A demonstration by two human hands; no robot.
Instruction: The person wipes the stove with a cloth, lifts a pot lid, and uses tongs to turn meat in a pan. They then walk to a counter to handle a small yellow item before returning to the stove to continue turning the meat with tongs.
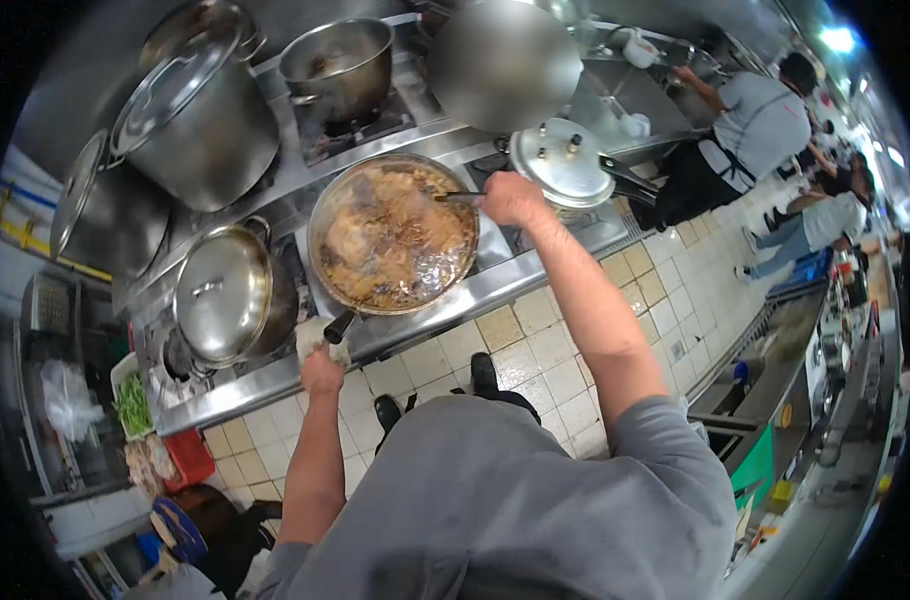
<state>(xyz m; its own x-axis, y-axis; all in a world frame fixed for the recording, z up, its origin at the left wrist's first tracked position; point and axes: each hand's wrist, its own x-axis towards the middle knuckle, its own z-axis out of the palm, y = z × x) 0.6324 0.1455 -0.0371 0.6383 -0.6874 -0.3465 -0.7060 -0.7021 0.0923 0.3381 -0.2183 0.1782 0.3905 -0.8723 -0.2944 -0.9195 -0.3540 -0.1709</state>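
A wide pan (318, 215) sits on the stove, full of brown, bubbling food (390, 235) in liquid. My right hand (516, 200) is closed around a thin metal cooking utensil (459, 197) that reaches over the pan's right side. The utensil's head cannot be made out against the food. Near the front edge of the stove, my left hand (322, 369) is closed on a whitish cloth (320, 342). The pan's black handle (340, 326) juts out right beside this cloth; whether the fingers also touch it is hidden.
A lidded pot (215, 300) stands left of the pan, with tall stockpots (210, 130) behind. An open pot (337, 70) is at the back, a pressure cooker (563, 165) to the right. Another person (765, 125) works at the sink; more people stand beyond. Floor tiles (555, 370) look wet.
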